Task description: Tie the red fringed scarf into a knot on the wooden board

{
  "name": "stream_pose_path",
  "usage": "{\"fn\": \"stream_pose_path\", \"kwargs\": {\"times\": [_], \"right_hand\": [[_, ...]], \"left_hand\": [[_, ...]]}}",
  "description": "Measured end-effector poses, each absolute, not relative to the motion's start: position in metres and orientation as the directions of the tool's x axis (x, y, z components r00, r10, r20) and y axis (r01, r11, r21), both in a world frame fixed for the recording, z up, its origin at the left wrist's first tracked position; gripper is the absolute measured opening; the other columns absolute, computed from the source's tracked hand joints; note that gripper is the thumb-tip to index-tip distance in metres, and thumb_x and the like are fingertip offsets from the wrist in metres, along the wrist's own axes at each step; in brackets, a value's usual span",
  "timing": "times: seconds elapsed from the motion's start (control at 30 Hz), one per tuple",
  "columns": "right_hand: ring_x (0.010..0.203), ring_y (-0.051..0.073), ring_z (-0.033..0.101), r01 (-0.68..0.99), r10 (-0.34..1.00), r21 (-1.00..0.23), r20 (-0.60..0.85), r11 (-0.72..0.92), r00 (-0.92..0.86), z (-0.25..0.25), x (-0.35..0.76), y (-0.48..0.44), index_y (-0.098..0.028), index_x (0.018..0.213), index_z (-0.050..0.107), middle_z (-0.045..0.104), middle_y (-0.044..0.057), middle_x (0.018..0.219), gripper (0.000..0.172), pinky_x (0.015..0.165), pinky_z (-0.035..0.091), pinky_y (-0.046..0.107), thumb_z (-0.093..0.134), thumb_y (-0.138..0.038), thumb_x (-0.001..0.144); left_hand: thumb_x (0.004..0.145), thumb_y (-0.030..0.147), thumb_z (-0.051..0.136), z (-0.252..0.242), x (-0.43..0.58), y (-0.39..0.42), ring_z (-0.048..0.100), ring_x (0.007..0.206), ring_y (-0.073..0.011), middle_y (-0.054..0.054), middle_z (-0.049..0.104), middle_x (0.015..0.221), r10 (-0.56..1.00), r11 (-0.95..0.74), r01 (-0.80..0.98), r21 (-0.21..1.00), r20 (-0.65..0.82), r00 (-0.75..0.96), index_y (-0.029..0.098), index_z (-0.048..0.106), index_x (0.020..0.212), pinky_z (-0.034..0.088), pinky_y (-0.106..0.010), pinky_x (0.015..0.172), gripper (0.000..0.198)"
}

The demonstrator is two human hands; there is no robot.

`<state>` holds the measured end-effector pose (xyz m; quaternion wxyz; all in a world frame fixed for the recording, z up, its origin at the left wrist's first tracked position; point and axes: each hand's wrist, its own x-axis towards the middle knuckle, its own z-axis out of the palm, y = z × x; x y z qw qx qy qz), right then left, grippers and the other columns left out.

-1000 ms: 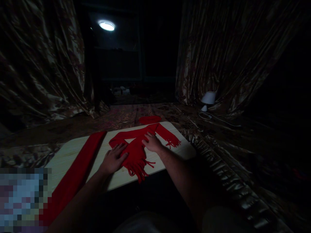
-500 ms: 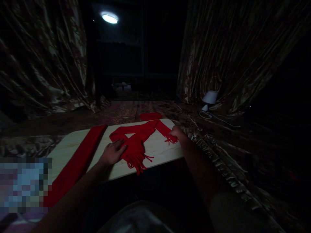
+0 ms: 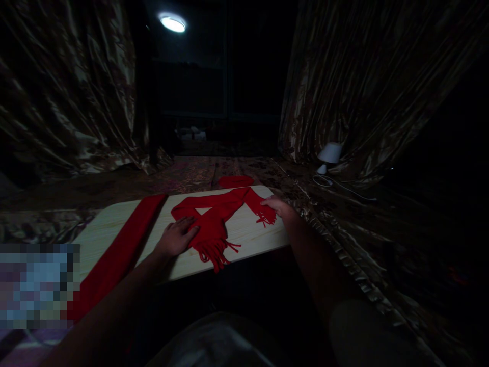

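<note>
- A patterned curtain [image 3: 103,102] hangs in folds behind and to the left of the counter [image 3: 250,232], whose top is pale wood with rounded corners.
- A long red cloth [image 3: 122,250] lies slantwise across the left part of the counter, from its far edge down past its near left side, where a pixelated patch meets it.
- High up, beyond the counter, a round white light [image 3: 172,23] glows.
- The left hand [image 3: 175,238] rests palm down at the middle of the counter, thumb apart from the fingers, flat on the red scarf [image 3: 214,224].
- That scarf lies on the middle and right of the counter, crossed over itself around a small gap of bare wood; one fringed end reaches the counter's near edge, the other lies towards its right end.
- Another red item [image 3: 236,181] sits just beyond the counter's far edge.
- The right hand [image 3: 273,204], at the counter's right end, touches the scarf's other end just above the fringe; I cannot tell whether it pinches the cloth.
- A white lamp [image 3: 329,153] with a loose cord [image 3: 355,192] stands beyond the counter to its right, before a second curtain [image 3: 324,76].
</note>
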<state>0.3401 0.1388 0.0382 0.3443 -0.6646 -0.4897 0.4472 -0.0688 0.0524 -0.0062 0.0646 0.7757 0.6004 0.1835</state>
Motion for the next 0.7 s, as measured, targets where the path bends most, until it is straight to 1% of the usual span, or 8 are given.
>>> {"fn": "stream_pose_path", "kwargs": {"times": [0.1, 0.2, 0.3, 0.37, 0.5, 0.6, 0.67, 0.7], "right_hand": [[0.058, 0.014, 0.066, 0.202, 0.959, -0.938, -0.270, -0.283, 0.091, 0.037, 0.340, 0.131, -0.015, 0.104, 0.058, 0.068, 0.002, 0.072, 0.029, 0.059, 0.058, 0.025, 0.064, -0.004, 0.078], [0.069, 0.014, 0.070, 0.061, 0.970, -0.969, -0.237, -0.240, 0.044, 0.039, 0.342, 0.125, -0.016, 0.118, 0.053, 0.072, 0.004, 0.089, 0.044, 0.067, 0.060, 0.025, 0.060, 0.000, 0.078], [0.074, 0.014, 0.071, -0.041, 0.979, -0.978, -0.204, -0.204, 0.010, 0.045, 0.342, 0.119, -0.018, 0.123, 0.051, 0.072, 0.006, 0.100, 0.049, 0.071, 0.060, 0.026, 0.058, 0.000, 0.078], [0.071, 0.014, 0.070, -0.043, 0.980, -0.979, -0.198, -0.199, -0.012, 0.048, 0.343, 0.114, -0.018, 0.123, 0.052, 0.072, 0.006, 0.100, 0.048, 0.069, 0.060, 0.027, 0.059, -0.001, 0.079], [0.058, 0.012, 0.065, 0.085, 0.975, -0.972, -0.221, -0.218, -0.023, 0.054, 0.347, 0.105, -0.019, 0.124, 0.054, 0.072, 0.005, 0.088, 0.041, 0.056, 0.056, 0.023, 0.065, -0.014, 0.085], [0.047, 0.009, 0.057, 0.208, 0.959, -0.938, -0.284, -0.278, 0.003, 0.059, 0.353, 0.103, -0.017, 0.115, 0.059, 0.069, 0.002, 0.072, 0.031, 0.049, 0.051, 0.021, 0.069, -0.027, 0.087], [0.046, 0.011, 0.056, 0.413, 0.932, -0.843, -0.361, -0.343, 0.037, 0.064, 0.358, 0.103, -0.013, 0.102, 0.064, 0.066, 0.003, 0.064, 0.026, 0.049, 0.050, 0.023, 0.070, -0.034, 0.087], [0.047, 0.012, 0.057, 0.557, 0.915, -0.746, -0.397, -0.365, 0.067, 0.068, 0.360, 0.104, -0.012, 0.094, 0.066, 0.065, 0.004, 0.061, 0.026, 0.050, 0.050, 0.024, 0.070, -0.036, 0.087]], "left_hand": [[0.095, 0.061, 0.033, -0.007, -0.069, 0.052, 0.041, 0.143, -0.0261, -0.007, 0.052, 0.149, 0.954, -0.274, 0.905, 0.324, 0.212, 0.213, 0.019, 0.056, 0.142, 0.029, -0.041, 0.119, 0.067], [0.095, 0.061, 0.032, -0.007, -0.069, 0.052, 0.040, 0.144, -0.0258, -0.007, 0.051, 0.150, 0.955, -0.270, 0.908, 0.321, 0.209, 0.210, 0.020, 0.055, 0.143, 0.028, -0.041, 0.119, 0.067], [0.095, 0.060, 0.032, -0.007, -0.070, 0.052, 0.040, 0.144, -0.0256, -0.008, 0.051, 0.150, 0.954, -0.273, 0.909, 0.315, 0.207, 0.215, 0.020, 0.056, 0.143, 0.028, -0.041, 0.119, 0.066], [0.095, 0.060, 0.032, -0.006, -0.070, 0.053, 0.040, 0.143, -0.0259, -0.008, 0.052, 0.149, 0.957, -0.266, 0.911, 0.316, 0.202, 0.210, 0.019, 0.055, 0.143, 0.028, -0.041, 0.119, 0.067], [0.094, 0.061, 0.033, -0.007, -0.070, 0.053, 0.041, 0.143, -0.0257, -0.008, 0.053, 0.149, 0.957, -0.264, 0.908, 0.324, 0.204, 0.206, 0.019, 0.055, 0.143, 0.028, -0.040, 0.119, 0.068], [0.094, 0.061, 0.034, -0.008, -0.070, 0.054, 0.041, 0.143, -0.0257, -0.008, 0.053, 0.148, 0.954, -0.271, 0.906, 0.325, 0.218, 0.207, 0.019, 0.056, 0.142, 0.028, -0.040, 0.119, 0.067], [0.094, 0.060, 0.035, -0.009, -0.070, 0.054, 0.041, 0.143, -0.0255, -0.008, 0.053, 0.148, 0.953, -0.270, 0.905, 0.329, 0.223, 0.203, 0.020, 0.057, 0.142, 0.028, -0.041, 0.119, 0.066], [0.094, 0.060, 0.035, -0.010, -0.070, 0.055, 0.042, 0.143, -0.0254, -0.007, 0.053, 0.148, 0.953, -0.269, 0.905, 0.330, 0.225, 0.201, 0.021, 0.057, 0.142, 0.029, -0.041, 0.119, 0.065]]}}
